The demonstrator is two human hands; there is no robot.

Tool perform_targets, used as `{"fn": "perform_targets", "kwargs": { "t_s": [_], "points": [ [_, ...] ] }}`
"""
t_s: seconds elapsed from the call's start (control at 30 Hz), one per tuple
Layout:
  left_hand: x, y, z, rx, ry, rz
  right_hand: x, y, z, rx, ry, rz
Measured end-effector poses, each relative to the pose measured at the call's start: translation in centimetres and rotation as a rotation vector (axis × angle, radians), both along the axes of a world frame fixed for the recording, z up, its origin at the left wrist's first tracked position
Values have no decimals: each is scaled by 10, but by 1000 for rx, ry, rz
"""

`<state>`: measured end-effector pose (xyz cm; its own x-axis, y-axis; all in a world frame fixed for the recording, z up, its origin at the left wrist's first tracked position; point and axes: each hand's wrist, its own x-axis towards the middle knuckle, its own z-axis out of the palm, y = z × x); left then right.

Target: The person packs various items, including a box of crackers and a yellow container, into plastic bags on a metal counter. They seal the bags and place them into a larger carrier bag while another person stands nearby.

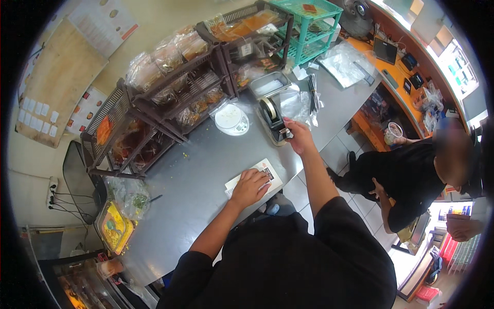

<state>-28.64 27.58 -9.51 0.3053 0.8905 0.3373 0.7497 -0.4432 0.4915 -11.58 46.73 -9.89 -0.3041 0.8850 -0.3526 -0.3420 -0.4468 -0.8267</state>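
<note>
My left hand (251, 186) lies with its fingers spread on a flat white box (276, 182) near the front edge of the steel table. Farther off and to the right, a black tape dispenser (275, 121) holds a roll of tape (267, 108). At the dispenser's front end my right hand (299, 136) is closed in a pinch, apparently on the tape's loose end; the clear strip itself is hard to make out. Just left of the dispenser sits a round white kitchen scale (231, 119).
Brown stacked crates (177, 85) of bagged food line the wall side. Behind the dispenser are a metal tray (268, 85), plastic bags (346, 62) and a green rack (309, 31). A yellow food tray (114, 226) stands at left. Another person (406, 175) stands right, holding a cup (393, 133).
</note>
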Motion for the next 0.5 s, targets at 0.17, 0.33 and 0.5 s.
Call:
{"fn": "perform_targets", "kwargs": {
  "t_s": [0.17, 0.33, 0.5],
  "points": [
    [4, 1, 1, 12, 55, -13, 4, -41, -38, 198, 83, -202],
    [7, 2, 1, 25, 99, -29, 24, -33, -71, 84, -251, -187],
    [7, 7, 4, -23, 71, -27, 24, -45, -40, 94, -277, -108]
  ]
}}
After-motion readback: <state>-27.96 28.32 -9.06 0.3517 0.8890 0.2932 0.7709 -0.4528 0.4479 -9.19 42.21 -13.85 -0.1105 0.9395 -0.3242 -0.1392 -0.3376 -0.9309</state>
